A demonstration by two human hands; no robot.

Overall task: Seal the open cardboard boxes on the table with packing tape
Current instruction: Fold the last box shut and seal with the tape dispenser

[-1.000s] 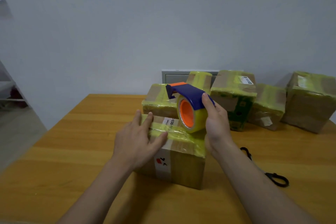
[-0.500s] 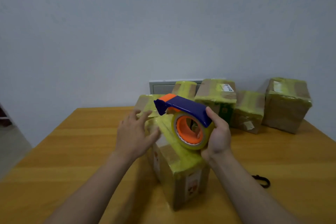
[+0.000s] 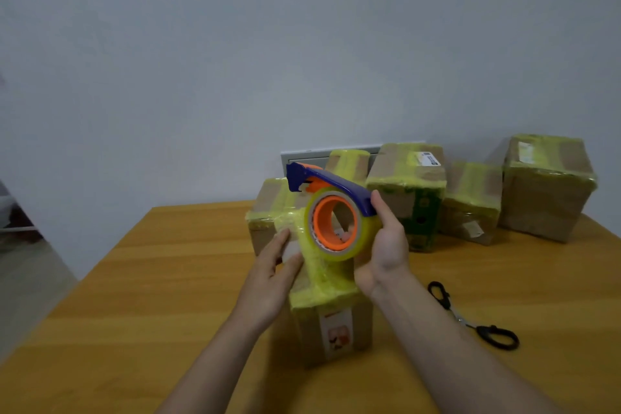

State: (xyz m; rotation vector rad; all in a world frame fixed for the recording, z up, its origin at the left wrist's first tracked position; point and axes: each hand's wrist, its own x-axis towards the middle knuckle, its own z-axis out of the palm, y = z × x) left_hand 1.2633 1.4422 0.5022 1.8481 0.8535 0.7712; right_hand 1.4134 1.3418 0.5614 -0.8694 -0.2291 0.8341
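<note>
Wooden table [image 3: 161, 286]: a cluster of taped boxes [image 3: 547, 191] sits along its far edge, right of centre, wrapped in yellow-green tape. Near box [image 3: 336, 329]: stands mid-table toward your edge, its top banded in the same tape, a printed label on the face toward you.

Your left hand [image 3: 272, 282]: fingers straight, flat against the box's upper left side, gripping nothing. Your right hand [image 3: 386, 245]: curled round the tape dispenser [image 3: 317, 215], thumb up on its blue handle. The dispenser is held above the box top, orange core facing you.

Black-handled scissors [image 3: 467, 318]: flat on the table right of your right forearm, apart from the box.
</note>
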